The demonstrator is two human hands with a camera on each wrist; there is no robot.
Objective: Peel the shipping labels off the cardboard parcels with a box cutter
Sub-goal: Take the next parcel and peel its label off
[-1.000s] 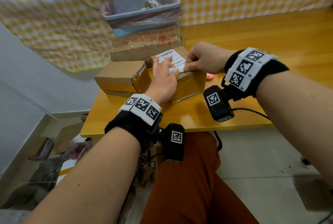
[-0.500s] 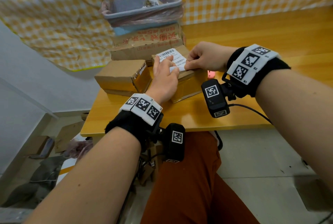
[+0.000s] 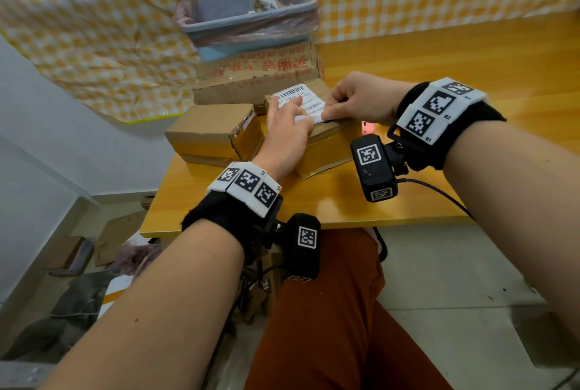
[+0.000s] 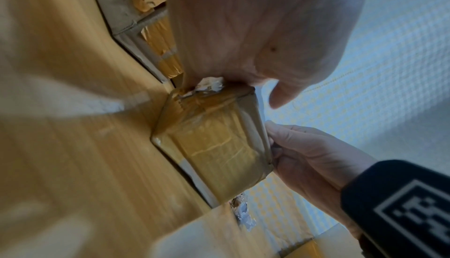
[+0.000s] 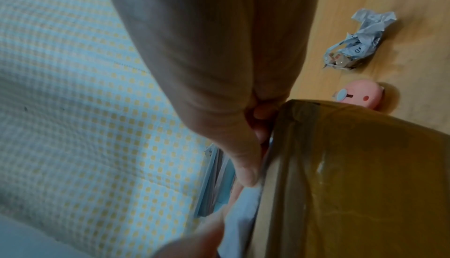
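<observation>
Fingers, right hand (image 3: 361, 99): pinched on the lifted near edge of the shipping label (image 3: 301, 100); which fingers do the pinching is not clear.
Fingers, left hand (image 3: 287, 129): straight and together, pressing flat on the label and the parcel top.
Parcel (image 3: 326, 151): taped cardboard box on the desk (image 3: 408, 53), between a bare box (image 3: 213, 132) to its left and a pink box cutter (image 5: 360, 95) just beside its right end.
Label state: far part stuck down, near edge raised.
Doing it well: likely best to pull low and slow, close to the surface, while the flat hand pins the box; if the paper tears, slide the blade under.
Readable print: barcode, then what looks like "07-P802 170"; smaller lines too fine.
Other writing: red characters on the large box (image 3: 257, 75) behind, illegible.
Scrap: crumpled label (image 5: 360, 41) on the desk.
</observation>
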